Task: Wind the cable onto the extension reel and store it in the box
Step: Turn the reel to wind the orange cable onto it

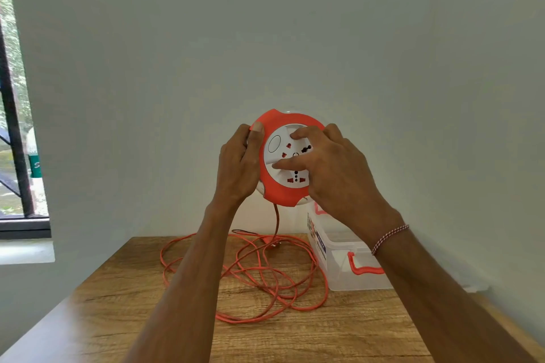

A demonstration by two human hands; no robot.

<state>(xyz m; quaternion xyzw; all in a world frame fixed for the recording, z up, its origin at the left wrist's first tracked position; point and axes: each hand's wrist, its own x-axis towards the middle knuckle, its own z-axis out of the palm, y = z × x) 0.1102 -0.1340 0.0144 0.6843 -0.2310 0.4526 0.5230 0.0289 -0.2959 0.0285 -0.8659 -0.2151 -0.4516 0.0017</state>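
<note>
The left hand (pixel 237 163) is curling round the orange rim of the extension reel (pixel 287 156), thumb lying on the front edge, and is holding it raised in front of the wall, well above the bench (pixel 118 303). The reel is looking like a light, rigid plastic disc; its smooth rim could be slippery, so a firm wrap at the edge seems the right hold while the middle turns. It is showing an orange outer ring and a white centre with several sockets. The right hand (pixel 333 168) is lying across that white face, its straight fingers (pixel 283 163) pressing into the recessed centre, probably to spin it.

The cable (pixel 250 274) is hanging from the bottom of the reel and lying in loose, overlapping orange loops on the bench. It is looking thin and limp, likely to tangle, so it should be fed in slowly. To the right, the box (pixel 348 262), clear plastic with orange latches, is sitting on the bench just beside the loops.
</note>
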